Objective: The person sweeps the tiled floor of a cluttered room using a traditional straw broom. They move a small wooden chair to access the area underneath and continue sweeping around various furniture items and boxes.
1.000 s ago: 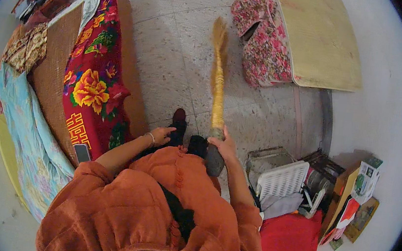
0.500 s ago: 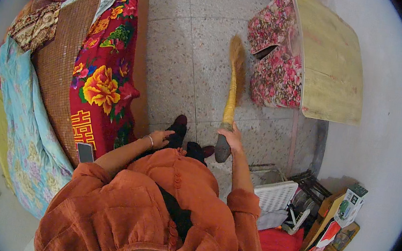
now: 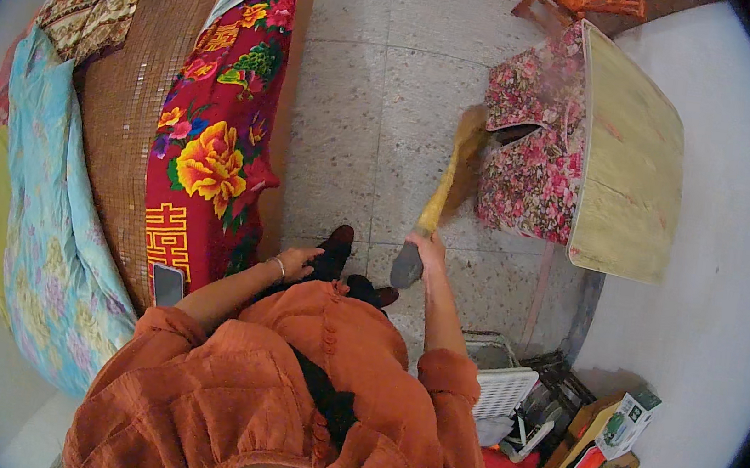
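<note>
My right hand is wrapped round the grey lower end of the handle of a straw hand broom. The broom's yellow bound shaft slants away to its brown bristles, which reach the floor beside a table draped in pink flowered cloth. The bristles are smeared by motion. My left hand, with a bracelet at the wrist, rests by my left thigh, holding nothing, its fingers stretched out. A phone lies on the bed's edge, near my left forearm.
Along the left stands a bed with a brown woven mat, a red flowered cover and a pale blue quilt. A wooden stool is at the far right. A white plastic basket and boxes sit at the near right.
The view has shifted, so the bed, table and stool appear moved. My right hand still grips the broom, whose bristles have swung right toward the draped table. My left hand stays by my thigh.
</note>
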`<state>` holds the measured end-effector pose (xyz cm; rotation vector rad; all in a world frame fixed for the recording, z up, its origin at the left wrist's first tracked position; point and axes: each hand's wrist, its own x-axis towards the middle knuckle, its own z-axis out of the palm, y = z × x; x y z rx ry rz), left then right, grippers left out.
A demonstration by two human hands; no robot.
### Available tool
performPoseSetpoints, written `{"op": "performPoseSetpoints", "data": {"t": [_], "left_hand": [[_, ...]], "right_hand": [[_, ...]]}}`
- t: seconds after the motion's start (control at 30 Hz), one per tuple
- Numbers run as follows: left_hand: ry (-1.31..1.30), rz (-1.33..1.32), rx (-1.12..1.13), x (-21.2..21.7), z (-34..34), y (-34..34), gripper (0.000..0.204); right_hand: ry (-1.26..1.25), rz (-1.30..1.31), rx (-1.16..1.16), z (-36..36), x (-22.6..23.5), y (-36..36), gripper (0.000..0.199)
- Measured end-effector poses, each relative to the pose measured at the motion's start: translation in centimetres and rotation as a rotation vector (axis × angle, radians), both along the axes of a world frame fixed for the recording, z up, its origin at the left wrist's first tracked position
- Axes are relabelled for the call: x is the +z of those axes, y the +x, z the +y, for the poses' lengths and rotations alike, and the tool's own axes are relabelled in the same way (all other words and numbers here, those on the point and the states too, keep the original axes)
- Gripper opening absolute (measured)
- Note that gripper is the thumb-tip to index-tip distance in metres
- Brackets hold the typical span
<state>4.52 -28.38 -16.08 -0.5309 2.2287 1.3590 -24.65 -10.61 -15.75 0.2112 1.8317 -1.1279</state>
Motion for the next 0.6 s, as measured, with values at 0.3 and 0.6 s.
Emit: {"op": "performPoseSetpoints", "data": {"t": [0.3, 0.6], "left_hand": [[0.054, 0.032, 0.08, -1.1, -0.3, 0.6, 0.055], [-0.007, 0.003, 0.069, -0.3, -0.4, 0.6, 0.053]], "right_hand": [[-0.105, -0.063, -0.036, -1.1, 4.3, -0.9, 0.045], [-0.43, -0.543, -0.276, -8.2, 8.2, 8.9, 0.022]]}}
